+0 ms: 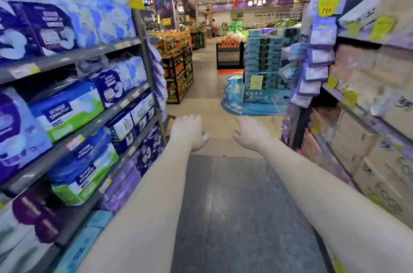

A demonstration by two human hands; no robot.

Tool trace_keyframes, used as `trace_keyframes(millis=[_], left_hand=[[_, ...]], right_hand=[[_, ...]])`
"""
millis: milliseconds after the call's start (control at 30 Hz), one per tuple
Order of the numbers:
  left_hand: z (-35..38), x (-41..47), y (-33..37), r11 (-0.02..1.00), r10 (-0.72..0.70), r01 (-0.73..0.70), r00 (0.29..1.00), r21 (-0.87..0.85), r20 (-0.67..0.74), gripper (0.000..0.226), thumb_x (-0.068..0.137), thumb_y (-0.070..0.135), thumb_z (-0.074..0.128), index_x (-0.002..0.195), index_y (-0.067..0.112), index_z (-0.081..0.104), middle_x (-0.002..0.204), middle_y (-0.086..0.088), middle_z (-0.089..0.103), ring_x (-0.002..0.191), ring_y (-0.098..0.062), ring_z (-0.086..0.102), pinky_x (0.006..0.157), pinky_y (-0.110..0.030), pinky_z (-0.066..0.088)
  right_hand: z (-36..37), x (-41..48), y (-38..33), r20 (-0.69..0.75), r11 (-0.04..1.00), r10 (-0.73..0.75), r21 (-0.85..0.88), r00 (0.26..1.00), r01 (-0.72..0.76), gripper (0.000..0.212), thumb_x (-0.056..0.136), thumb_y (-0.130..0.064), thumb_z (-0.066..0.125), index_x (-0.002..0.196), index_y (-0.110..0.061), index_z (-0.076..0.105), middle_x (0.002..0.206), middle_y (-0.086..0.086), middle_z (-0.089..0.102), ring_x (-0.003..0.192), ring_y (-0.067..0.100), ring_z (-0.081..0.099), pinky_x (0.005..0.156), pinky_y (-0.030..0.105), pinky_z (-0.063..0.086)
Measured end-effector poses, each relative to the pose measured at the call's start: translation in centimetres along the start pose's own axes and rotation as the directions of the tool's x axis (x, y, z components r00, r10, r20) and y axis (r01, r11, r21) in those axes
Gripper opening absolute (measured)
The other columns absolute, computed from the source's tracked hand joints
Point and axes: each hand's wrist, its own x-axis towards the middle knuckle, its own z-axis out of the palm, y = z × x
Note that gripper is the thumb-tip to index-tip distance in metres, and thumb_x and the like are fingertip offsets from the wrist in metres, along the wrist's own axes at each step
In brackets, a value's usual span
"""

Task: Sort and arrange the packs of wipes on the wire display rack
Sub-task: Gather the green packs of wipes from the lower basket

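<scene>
Both our hands reach out ahead over the aisle floor, the left hand [188, 131] and the right hand [250, 134] side by side, fingers loose and holding nothing. Tall shelving [89, 53] of bagged paper goods lines the left, and shelves of boxed goods [366, 116] line the right. The packs of wipes [318, 60] hang in an upright column at the far end of the right shelves, up and to the right of our hands, its long axis running top to bottom with a slight lean. Blur hides the wire rack itself. A similar column of packs [157, 69] hangs at the far end of the left shelving. We judge the right hand nearer the right column. A yellow price tag [328, 7] sits above it.
</scene>
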Motion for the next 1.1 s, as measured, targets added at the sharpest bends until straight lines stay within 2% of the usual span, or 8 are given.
trace_keyframes(millis=[100, 200, 300, 500, 833, 900, 1000, 1100], left_hand=[[2.2, 8.2, -2.0, 0.999, 0.016, -0.014, 0.999, -0.035, 0.042, 0.048, 0.097, 0.048, 0.047, 0.127, 0.011, 0.055, 0.123, -0.014, 0.063, 0.112, -0.034, 0.061, 0.088, -0.042, 0.046], [3.6, 16.4, -2.9, 0.996, 0.066, -0.061, 0.995, -0.065, 0.079, 0.050, 0.098, 0.047, 0.047, 0.133, 0.011, 0.055, 0.126, -0.013, 0.063, 0.115, -0.033, 0.060, 0.094, -0.043, 0.047], [5.8, 24.9, -2.9, 0.994, 0.083, -0.078, 0.994, -0.072, 0.068, 0.052, 0.097, 0.047, 0.047, 0.134, 0.012, 0.055, 0.128, -0.013, 0.064, 0.117, -0.033, 0.060, 0.096, -0.042, 0.047], [12.8, 40.8, -0.7, 0.973, 0.229, -0.223, 0.964, -0.062, 0.131, 0.055, 0.096, 0.046, 0.044, 0.139, 0.013, 0.054, 0.135, -0.012, 0.062, 0.123, -0.032, 0.057, 0.102, -0.042, 0.044], [21.4, 66.6, 2.3, 0.955, 0.256, -0.223, 0.952, -0.196, 0.168, 0.051, 0.097, 0.043, 0.047, 0.138, 0.012, 0.052, 0.128, -0.012, 0.064, 0.115, -0.033, 0.061, 0.091, -0.041, 0.046], [22.4, 71.4, 2.3, 0.951, 0.266, -0.230, 0.948, -0.206, 0.174, 0.052, 0.098, 0.042, 0.046, 0.141, 0.012, 0.050, 0.129, -0.013, 0.063, 0.115, -0.034, 0.060, 0.088, -0.041, 0.046], [24.1, 78.7, 2.5, 0.948, 0.288, -0.259, 0.945, -0.183, 0.155, 0.044, 0.099, 0.043, 0.046, 0.132, 0.012, 0.051, 0.125, -0.013, 0.063, 0.111, -0.034, 0.060, 0.080, -0.040, 0.041], [26.8, 85.7, 3.5, 0.929, 0.330, -0.300, 0.937, -0.217, 0.114, 0.044, 0.097, 0.043, 0.047, 0.128, 0.013, 0.054, 0.126, -0.011, 0.063, 0.114, -0.033, 0.060, 0.088, -0.042, 0.046]], right_hand=[[1.7, 7.9, 1.4, 0.036, 0.998, 0.051, 0.032, 0.998, -0.052, 0.035, 0.093, -0.032, 0.055, 0.118, -0.007, 0.056, 0.125, 0.015, 0.060, 0.110, 0.035, 0.059, 0.087, 0.040, 0.050], [2.0, 15.1, 3.6, 0.064, 0.992, 0.124, 0.000, 0.990, -0.125, 0.035, 0.093, -0.033, 0.055, 0.119, -0.010, 0.055, 0.125, 0.012, 0.059, 0.108, 0.034, 0.060, 0.079, 0.038, 0.048], [3.1, 21.9, 6.7, 0.038, 0.986, 0.164, 0.015, 0.986, -0.165, 0.043, 0.093, -0.032, 0.054, 0.129, -0.010, 0.053, 0.132, 0.012, 0.058, 0.115, 0.033, 0.059, 0.088, 0.041, 0.052], [8.7, 35.2, 14.1, 0.080, 0.957, 0.275, 0.072, 0.958, -0.281, 0.053, 0.094, -0.025, 0.054, 0.143, -0.005, 0.045, 0.144, 0.016, 0.052, 0.128, 0.035, 0.052, 0.099, 0.039, 0.046], [13.2, 58.6, 27.5, 0.103, 0.941, 0.336, 0.010, 0.936, -0.339, 0.034, 0.097, -0.026, 0.052, 0.124, -0.006, 0.052, 0.130, 0.017, 0.057, 0.120, 0.035, 0.054, 0.084, 0.037, 0.043], [13.6, 62.6, 29.8, 0.108, 0.931, 0.363, 0.001, 0.925, -0.366, 0.036, 0.097, -0.027, 0.052, 0.126, -0.006, 0.052, 0.131, 0.017, 0.057, 0.122, 0.035, 0.054, 0.088, 0.038, 0.045], [14.7, 68.1, 33.4, 0.098, 0.922, 0.388, -0.041, 0.916, -0.386, 0.041, 0.095, -0.031, 0.052, 0.128, -0.007, 0.053, 0.133, 0.016, 0.058, 0.121, 0.035, 0.057, 0.095, 0.043, 0.049], [16.4, 73.1, 37.1, 0.091, 0.896, 0.444, -0.027, 0.891, -0.444, 0.043, 0.094, -0.028, 0.054, 0.131, -0.006, 0.052, 0.135, 0.016, 0.058, 0.121, 0.036, 0.057, 0.093, 0.042, 0.049]])
